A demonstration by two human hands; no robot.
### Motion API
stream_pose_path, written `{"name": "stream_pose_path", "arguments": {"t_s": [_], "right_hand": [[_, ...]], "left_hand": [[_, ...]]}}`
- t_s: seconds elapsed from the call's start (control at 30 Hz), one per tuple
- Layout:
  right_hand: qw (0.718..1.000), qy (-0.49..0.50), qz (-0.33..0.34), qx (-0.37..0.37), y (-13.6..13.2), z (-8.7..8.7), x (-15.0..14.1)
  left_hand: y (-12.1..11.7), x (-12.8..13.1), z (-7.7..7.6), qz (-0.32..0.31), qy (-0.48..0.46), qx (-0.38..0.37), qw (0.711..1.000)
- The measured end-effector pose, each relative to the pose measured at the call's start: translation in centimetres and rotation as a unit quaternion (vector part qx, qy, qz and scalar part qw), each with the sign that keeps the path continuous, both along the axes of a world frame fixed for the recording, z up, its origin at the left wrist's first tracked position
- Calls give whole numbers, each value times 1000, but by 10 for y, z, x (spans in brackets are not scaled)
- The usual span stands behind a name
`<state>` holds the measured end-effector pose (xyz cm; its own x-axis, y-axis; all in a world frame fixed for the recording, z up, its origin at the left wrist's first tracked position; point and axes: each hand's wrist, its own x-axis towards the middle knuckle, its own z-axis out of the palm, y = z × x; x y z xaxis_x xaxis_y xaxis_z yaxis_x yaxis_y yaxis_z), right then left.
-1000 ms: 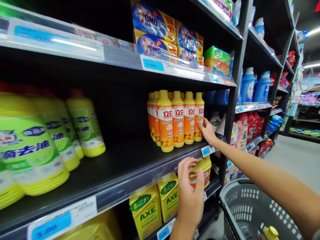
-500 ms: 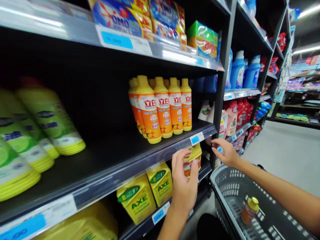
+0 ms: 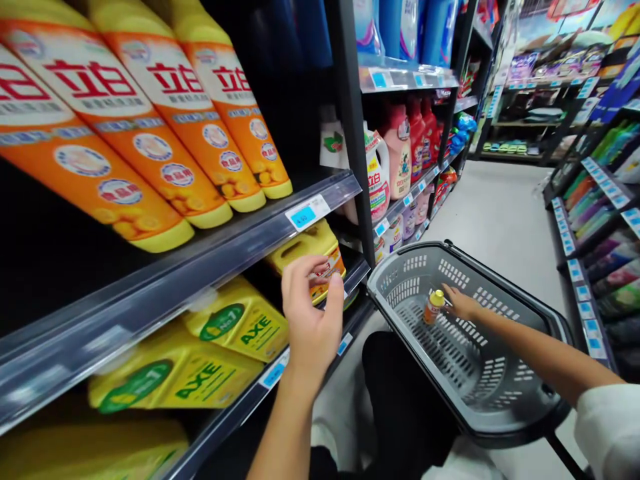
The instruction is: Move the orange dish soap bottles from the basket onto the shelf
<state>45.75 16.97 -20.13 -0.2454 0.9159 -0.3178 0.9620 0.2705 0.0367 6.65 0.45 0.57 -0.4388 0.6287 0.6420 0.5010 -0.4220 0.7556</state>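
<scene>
My left hand [image 3: 313, 310] is raised in front of the shelves with its fingers curled and the thumb apart, holding nothing. Just behind it, on the lower shelf, stands a yellow jug with an orange label [image 3: 330, 270]. My right hand [image 3: 461, 305] reaches down into the grey shopping basket [image 3: 520, 400], fingers stretched out. They are right beside a small dish soap bottle [image 3: 433, 308] with a yellow cap and orange label, which stands on the basket floor. Whether the fingertips touch the bottle I cannot tell.
Orange and yellow dish soap bottles [image 3: 175, 147] line the middle shelf at left. Below are yellow AXE jugs [image 3: 245, 327]. Further along stand pink and red detergent bottles [image 3: 400, 153]. Another shelf [image 3: 585, 267] flanks the aisle floor [image 3: 495, 207] at right. My knee [image 3: 395, 393] is beside the basket.
My right hand has moved from beside the shelf down into the basket, next to the small bottle. My left hand keeps its curled pose. The view has turned right and down.
</scene>
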Motion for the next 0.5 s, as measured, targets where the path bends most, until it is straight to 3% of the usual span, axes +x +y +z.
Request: {"name": "stream_pose_path", "arguments": {"t_s": [0.13, 0.23, 0.43, 0.5], "right_hand": [[995, 58, -78, 7, 0, -26, -21], [990, 101, -95, 30, -4, -28, -31], [972, 206, -13, 109, -33, 9, -29], [925, 311, 33, 216, -32, 28, -30]], "left_hand": [[-2, 5, -1, -19, 27, -15, 999], [-6, 3, -2, -35, 43, -26, 998], [-10, 8, 1, -46, 51, -39, 997], [-8, 14, 1, -59, 39, -57, 996]]}}
